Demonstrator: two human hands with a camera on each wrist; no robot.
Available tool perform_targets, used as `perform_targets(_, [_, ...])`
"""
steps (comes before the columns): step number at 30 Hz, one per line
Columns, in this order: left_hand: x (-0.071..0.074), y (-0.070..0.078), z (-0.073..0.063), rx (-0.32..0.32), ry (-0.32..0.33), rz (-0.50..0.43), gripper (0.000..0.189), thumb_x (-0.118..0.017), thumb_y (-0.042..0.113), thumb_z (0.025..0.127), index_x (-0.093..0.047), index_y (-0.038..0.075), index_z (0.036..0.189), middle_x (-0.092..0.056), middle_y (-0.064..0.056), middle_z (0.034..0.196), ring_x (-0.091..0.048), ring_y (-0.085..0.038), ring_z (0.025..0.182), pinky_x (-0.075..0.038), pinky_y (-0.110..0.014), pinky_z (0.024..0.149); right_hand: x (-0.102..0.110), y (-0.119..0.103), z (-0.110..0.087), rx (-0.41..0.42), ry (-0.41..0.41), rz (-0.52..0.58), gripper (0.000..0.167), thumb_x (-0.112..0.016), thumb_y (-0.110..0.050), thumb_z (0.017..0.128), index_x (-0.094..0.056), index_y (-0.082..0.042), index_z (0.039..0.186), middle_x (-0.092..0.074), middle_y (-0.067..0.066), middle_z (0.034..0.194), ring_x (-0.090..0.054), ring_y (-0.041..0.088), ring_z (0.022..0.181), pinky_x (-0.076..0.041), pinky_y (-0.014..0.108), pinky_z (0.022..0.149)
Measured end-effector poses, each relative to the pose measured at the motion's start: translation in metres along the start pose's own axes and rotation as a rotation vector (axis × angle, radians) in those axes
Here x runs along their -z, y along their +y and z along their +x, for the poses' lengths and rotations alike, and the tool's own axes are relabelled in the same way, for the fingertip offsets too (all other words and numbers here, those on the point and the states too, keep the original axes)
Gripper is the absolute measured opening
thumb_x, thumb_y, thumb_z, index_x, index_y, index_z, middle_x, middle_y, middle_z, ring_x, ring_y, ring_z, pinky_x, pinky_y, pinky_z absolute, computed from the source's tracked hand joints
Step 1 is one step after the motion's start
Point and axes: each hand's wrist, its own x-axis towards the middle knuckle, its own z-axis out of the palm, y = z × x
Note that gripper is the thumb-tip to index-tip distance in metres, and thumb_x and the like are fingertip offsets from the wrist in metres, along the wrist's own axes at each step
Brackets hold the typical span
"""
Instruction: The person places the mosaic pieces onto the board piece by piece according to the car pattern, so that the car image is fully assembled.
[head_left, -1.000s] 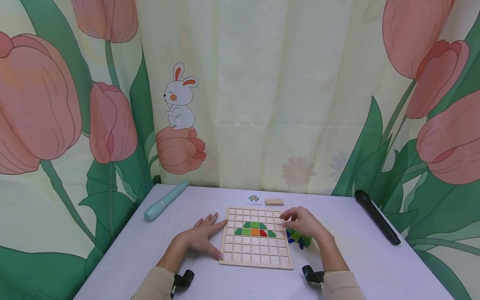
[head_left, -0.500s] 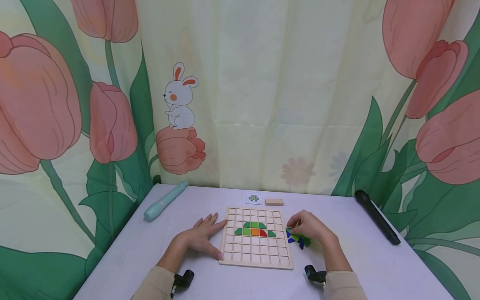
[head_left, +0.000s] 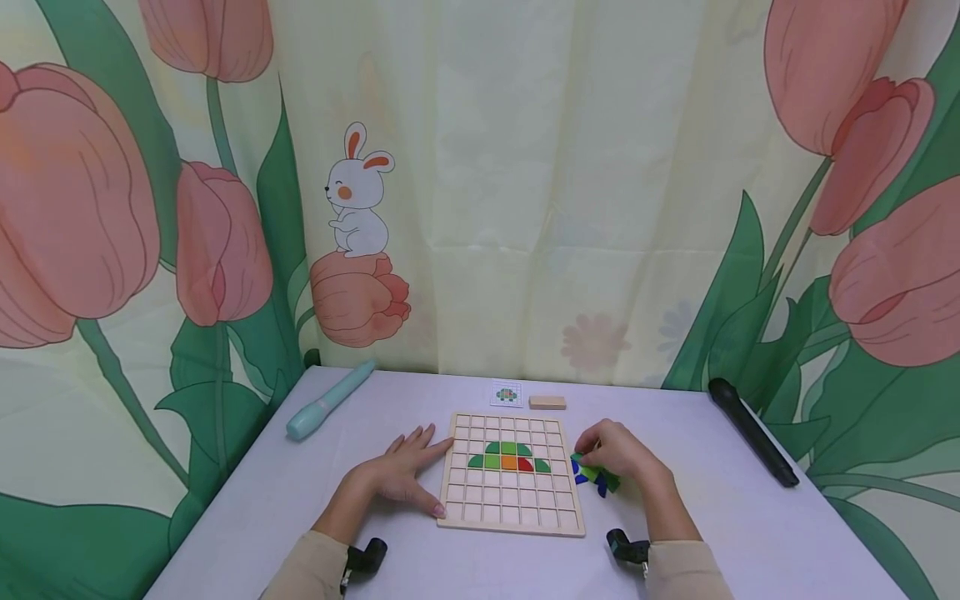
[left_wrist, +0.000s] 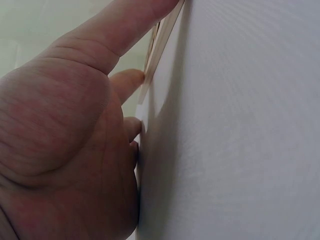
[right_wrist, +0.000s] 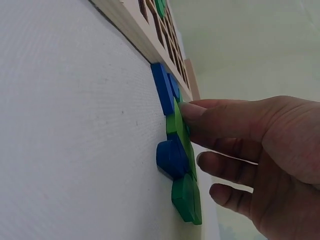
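A square wooden grid board (head_left: 510, 504) lies on the table, with green, orange and red pieces forming a dome shape in its cells. My left hand (head_left: 408, 471) is spread at its left side; the thumb (left_wrist: 125, 30) touches the board's near-left corner and the index finger the left edge. Right of the board is a small pile of green and blue pieces (head_left: 602, 480). My right hand (head_left: 621, 450) reaches over it, thumb and index fingertips close together at a light green piece (right_wrist: 173, 123). Whether they pinch a piece is hidden. A blue piece (right_wrist: 162, 90) leans against the board.
A small picture card (head_left: 506, 394) and a wooden block (head_left: 547, 402) lie behind the board. A teal wand-shaped object (head_left: 330, 402) is at the back left, and a black stick (head_left: 753, 433) along the right edge. A printed curtain (head_left: 495, 183) hangs behind the table.
My right hand has moved from above the board's right edge rightward and down to the pile, then stayed there. My left hand has not moved.
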Motion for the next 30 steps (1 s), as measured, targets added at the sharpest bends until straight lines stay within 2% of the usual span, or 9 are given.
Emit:
perform_targets(6, [0.001,0.000,0.000,-0.004,0.005,0.002,0.120,-0.087,0.069,0.066,-0.031,0.030,0.165,-0.010,-0.016,0.175,-0.002,-0.036,0.164,-0.005,-0.061,0.130,0.000,-0.003,-0.001,0.030,0.003,-0.038,0.008,-0.078,-0.003,0.090,-0.078,-0.010,0.094,-0.070,0.001,0.086,-0.060,0.018,0.078,-0.055,0.033,0.074])
perform_targets(11, [0.001,0.001,0.001,0.005,0.000,-0.005,0.121,-0.087,0.070,0.066,-0.031,0.030,0.165,-0.010,-0.016,0.176,-0.002,-0.036,0.164,-0.004,-0.061,0.130,-0.002,-0.001,0.000,0.046,-0.015,-0.046,0.009,-0.076,-0.004,0.092,-0.070,-0.010,0.093,-0.063,0.004,0.085,-0.057,0.018,0.079,-0.051,0.031,0.071])
perform_targets(16, [-0.001,0.000,0.001,0.010,-0.001,-0.014,0.120,-0.087,0.070,0.066,-0.032,0.030,0.165,-0.010,-0.015,0.176,-0.002,-0.035,0.164,-0.004,-0.060,0.130,-0.004,-0.003,0.000,0.051,-0.009,-0.008,0.014,-0.076,0.000,0.091,-0.067,-0.010,0.092,-0.061,0.005,0.084,-0.056,0.020,0.080,-0.049,0.031,0.070])
perform_targets(21, [-0.002,-0.001,0.001,0.003,-0.001,-0.012,0.120,-0.087,0.070,0.066,-0.031,0.030,0.165,-0.010,-0.015,0.176,-0.002,-0.035,0.164,-0.005,-0.060,0.130,-0.003,-0.007,0.002,0.067,0.032,0.014,0.013,-0.075,0.001,0.091,-0.069,-0.010,0.091,-0.062,0.004,0.084,-0.057,0.020,0.081,-0.049,0.031,0.073])
perform_targets(26, [-0.002,-0.002,0.001,-0.004,0.003,-0.006,0.120,-0.086,0.070,0.066,-0.031,0.030,0.165,-0.010,-0.015,0.176,-0.002,-0.035,0.164,-0.005,-0.060,0.130,-0.003,-0.012,0.004,0.093,0.087,0.056,0.011,-0.073,-0.001,0.094,-0.070,-0.011,0.097,-0.065,0.002,0.092,-0.058,0.020,0.086,-0.052,0.031,0.076])
perform_targets(30, [-0.001,-0.002,0.001,-0.005,0.004,-0.005,0.120,-0.087,0.069,0.066,-0.031,0.029,0.165,-0.010,-0.015,0.176,-0.002,-0.036,0.164,-0.005,-0.060,0.130,-0.005,-0.015,0.006,0.128,0.102,0.126,0.011,-0.072,-0.001,0.095,-0.070,-0.008,0.104,-0.066,0.003,0.095,-0.060,0.020,0.085,-0.057,0.031,0.073])
